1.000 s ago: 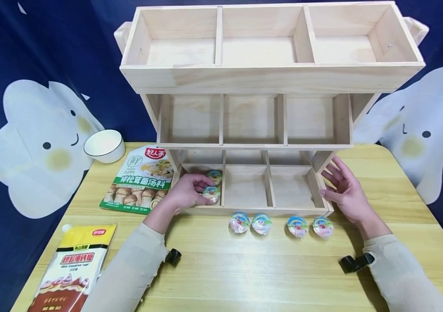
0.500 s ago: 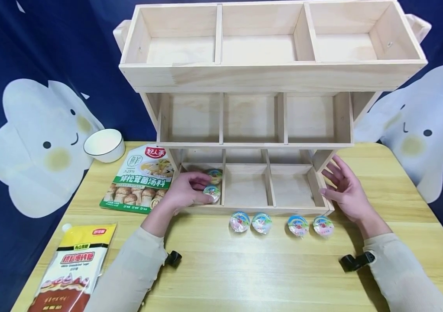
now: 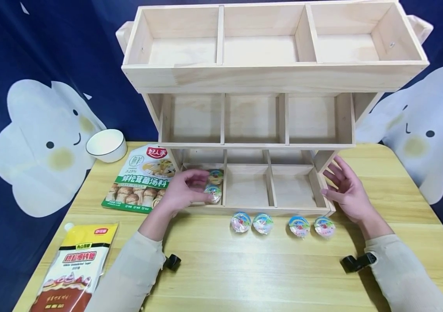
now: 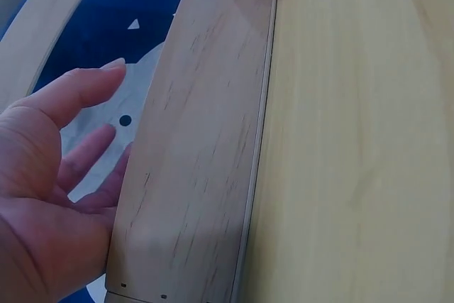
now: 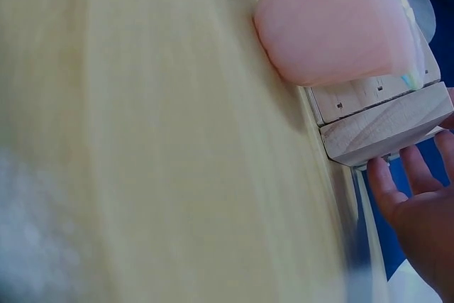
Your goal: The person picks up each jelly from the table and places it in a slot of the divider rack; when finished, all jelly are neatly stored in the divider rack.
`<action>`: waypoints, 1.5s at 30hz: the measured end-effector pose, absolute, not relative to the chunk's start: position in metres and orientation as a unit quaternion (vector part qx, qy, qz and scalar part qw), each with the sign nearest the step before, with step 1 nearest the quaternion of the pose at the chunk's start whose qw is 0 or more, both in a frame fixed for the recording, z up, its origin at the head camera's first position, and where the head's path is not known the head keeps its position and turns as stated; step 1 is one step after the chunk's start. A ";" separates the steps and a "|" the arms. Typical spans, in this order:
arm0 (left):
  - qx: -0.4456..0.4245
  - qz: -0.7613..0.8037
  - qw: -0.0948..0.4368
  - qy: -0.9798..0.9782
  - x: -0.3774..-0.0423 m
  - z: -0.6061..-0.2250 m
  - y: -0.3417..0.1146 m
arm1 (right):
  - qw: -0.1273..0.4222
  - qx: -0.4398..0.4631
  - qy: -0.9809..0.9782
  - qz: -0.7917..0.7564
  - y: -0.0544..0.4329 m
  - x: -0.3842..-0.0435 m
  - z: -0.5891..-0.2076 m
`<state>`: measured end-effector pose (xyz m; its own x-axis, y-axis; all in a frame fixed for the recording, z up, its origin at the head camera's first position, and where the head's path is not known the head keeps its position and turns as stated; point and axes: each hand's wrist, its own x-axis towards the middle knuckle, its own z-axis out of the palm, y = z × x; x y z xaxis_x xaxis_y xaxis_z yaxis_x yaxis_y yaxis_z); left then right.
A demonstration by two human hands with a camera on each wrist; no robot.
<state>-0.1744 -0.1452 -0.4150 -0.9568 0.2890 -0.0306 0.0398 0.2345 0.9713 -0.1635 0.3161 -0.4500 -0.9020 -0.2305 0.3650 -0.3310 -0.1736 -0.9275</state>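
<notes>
My left hand reaches into the lower left compartment of a three-tier wooden rack. Its thumb and fingers stand apart around a small jelly cup with a printed lid. Right behind that lies another jelly cup in the same compartment. In the left wrist view, the thumb and fingers are spread beyond the rack's front board. At the rack's lower right end, my right hand rests with its fingertips against the outer side wall. The right wrist view shows its fingers touching the wood.
Several jelly cups stand in a row on the table before the rack. On the left lie a mushroom soup packet and a sugar bag. A white bowl stands at the back left edge.
The left hand's fingers have parted and drawn slightly left from the front jelly cup, which stays in the compartment. The right hand has kept its place.
</notes>
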 end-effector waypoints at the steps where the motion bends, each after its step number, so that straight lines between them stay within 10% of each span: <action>1: 0.106 0.616 0.100 0.774 -0.174 -0.415 -0.145 | 0.034 0.219 -0.641 0.735 0.316 -0.163 -0.450; 28: 0.137 0.731 0.024 0.668 -0.133 -0.410 -0.133 | 0.039 0.227 -0.632 0.740 0.315 -0.163 -0.451; 45: 0.159 0.729 0.068 0.662 -0.101 -0.417 -0.117 | 0.045 0.220 -0.626 0.747 0.312 -0.161 -0.449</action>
